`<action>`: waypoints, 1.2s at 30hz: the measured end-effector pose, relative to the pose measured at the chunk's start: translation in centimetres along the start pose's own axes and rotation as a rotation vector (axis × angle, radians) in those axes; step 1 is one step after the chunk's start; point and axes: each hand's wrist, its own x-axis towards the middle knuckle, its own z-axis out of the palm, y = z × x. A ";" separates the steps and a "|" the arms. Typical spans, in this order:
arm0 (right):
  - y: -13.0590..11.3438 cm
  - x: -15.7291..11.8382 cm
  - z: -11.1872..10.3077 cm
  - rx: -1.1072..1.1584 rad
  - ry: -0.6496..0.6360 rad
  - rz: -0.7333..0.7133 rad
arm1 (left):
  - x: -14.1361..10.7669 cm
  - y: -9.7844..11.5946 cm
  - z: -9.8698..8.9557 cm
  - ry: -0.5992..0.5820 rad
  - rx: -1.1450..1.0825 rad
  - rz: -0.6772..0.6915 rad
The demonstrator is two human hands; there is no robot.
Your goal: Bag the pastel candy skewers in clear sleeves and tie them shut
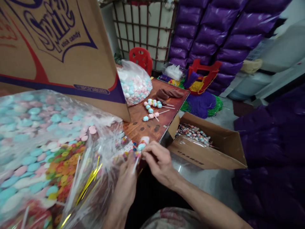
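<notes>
Both of my hands meet at the table's near edge around a wrapped candy stick with blue and pinkish-white candies. My left hand is closed on it from the left, with the white stick showing by the fingers. From the right, the pinched fingers of my right hand hold it just under the candies. To the left, a large open plastic bag holds pink, blue and white candies, with colourful ring candies, white sticks and gold ties beside it. Several candy sticks lie further back on the table.
A tall cardboard box stands at the left, with a tied candy bag behind it. A brown cloth lies on the wooden table. An open carton of candy sticks is at the right, near red stools and purple sacks.
</notes>
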 end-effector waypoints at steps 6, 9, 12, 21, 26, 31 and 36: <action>1.5 -3.3 -2.9 0.413 0.065 0.498 | -0.1 -1.7 3.5 -0.144 0.245 0.005; 2.3 -4.6 -3.7 0.585 0.000 0.702 | 0.3 -2.1 4.7 -0.137 0.425 0.110; 3.2 -4.8 -4.9 0.737 0.052 0.816 | 1.3 -1.5 4.4 -0.273 0.686 0.290; 8.6 -0.6 -12.5 0.719 0.436 0.707 | 7.6 1.9 -4.3 0.205 1.350 0.550; 6.7 -0.6 -7.0 0.578 0.289 0.691 | 8.0 1.6 -4.5 0.238 1.215 0.470; 4.7 -0.5 -0.1 0.253 0.052 0.567 | 7.2 2.0 -3.3 0.232 0.962 0.477; 4.4 1.4 3.9 0.517 0.039 0.691 | 4.8 2.4 -1.3 0.162 0.814 0.512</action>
